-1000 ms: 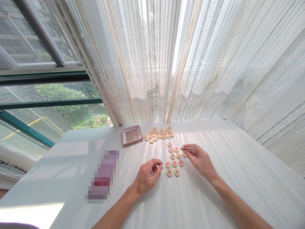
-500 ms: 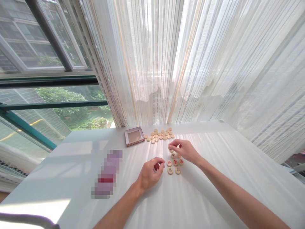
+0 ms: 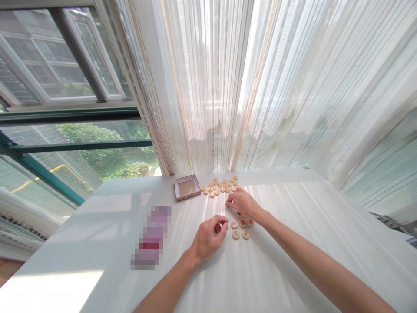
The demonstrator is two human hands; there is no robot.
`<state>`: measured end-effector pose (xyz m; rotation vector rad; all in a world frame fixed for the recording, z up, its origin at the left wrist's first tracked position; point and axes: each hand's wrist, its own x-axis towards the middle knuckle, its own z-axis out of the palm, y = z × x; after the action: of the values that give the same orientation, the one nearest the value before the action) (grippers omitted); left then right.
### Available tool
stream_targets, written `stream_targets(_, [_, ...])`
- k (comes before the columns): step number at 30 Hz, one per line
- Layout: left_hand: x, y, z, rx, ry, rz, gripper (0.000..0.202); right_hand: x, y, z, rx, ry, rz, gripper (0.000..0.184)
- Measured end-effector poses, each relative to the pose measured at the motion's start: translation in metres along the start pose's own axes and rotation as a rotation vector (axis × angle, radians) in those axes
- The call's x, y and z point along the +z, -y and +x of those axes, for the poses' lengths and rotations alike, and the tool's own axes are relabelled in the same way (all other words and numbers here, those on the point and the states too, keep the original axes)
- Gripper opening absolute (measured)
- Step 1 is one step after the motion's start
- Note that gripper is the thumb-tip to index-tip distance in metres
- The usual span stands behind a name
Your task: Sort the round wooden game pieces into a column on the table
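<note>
Several round wooden Chinese chess pieces lie face up in short rows, among them a red-marked piece (image 3: 242,223) and a dark-marked piece (image 3: 236,234). My left hand (image 3: 210,237) rests just left of these rows, its thumb and fingers curled into a pinch; whatever is between the tips is too small to make out. Reaching over the far end of the rows, my right hand (image 3: 243,203) has its thumb and fingertips pressed together. Its fingers and palm cover part of the pieces below, and no piece shows clearly in its grip.
Behind the hands, a loose cluster of plain-looking pieces (image 3: 223,189) lies beside an open shallow box (image 3: 187,188). A pixelated purple object (image 3: 151,239) is on the left of the white table (image 3: 114,243). Sheer curtains (image 3: 221,87) hang along the far edge.
My right hand has shifted slightly left and now covers more of the far pieces. My left hand keeps nearly the same pose. The whole view has turned a little.
</note>
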<state>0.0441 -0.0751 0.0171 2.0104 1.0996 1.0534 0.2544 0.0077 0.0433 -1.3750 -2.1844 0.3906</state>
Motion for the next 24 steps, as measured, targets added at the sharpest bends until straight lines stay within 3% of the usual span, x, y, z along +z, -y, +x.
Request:
stream_targets(8, [0.000, 0.002, 0.000, -0.020, 0.008, -0.046, 0.014, -0.007, -0.009, -0.005, -0.122, -0.085, -0.052, 0.012])
stream_targets(12, [-0.001, 0.001, 0.002, 0.079, -0.071, 0.019, 0.012, -0.018, -0.018, -0.008, -0.159, -0.111, -0.074, 0.017])
stream_targets(16, [-0.004, 0.004, 0.004, 0.183, -0.116, 0.097, 0.014, -0.023, -0.020, -0.016, -0.245, -0.040, -0.118, 0.029])
stream_targets(24, [-0.005, 0.005, 0.004, 0.155, -0.095, 0.114, 0.012, -0.017, -0.015, -0.029, -0.301, 0.063, -0.190, 0.043])
